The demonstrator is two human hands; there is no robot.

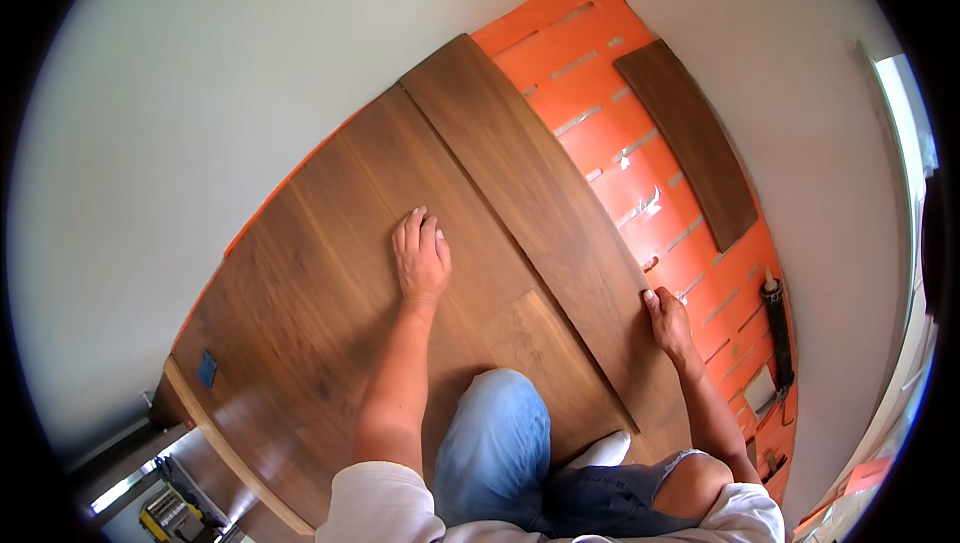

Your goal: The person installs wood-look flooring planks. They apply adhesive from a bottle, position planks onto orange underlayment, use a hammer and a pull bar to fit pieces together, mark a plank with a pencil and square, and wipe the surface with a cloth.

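Note:
A long brown wood floorboard (545,178) lies along the right side of the laid wood floor (310,213), with a dark narrow gap between the two. My right hand (670,325) grips the board's outer right edge near its close end, thumb on top and the other fingers partly hidden. Resting on the laid floor, my left hand (422,253) has its fingers stretched forward, slightly bent, and holds nothing. My knees are on or just above the boards at the lower middle.
Orange slotted underlayment (560,38) covers the strip at right. On it lie a short brown board (690,143) and a black caulking gun (777,333). Pale walls (200,93) enclose both sides. A small blue piece (207,368) sits near the floor's left edge.

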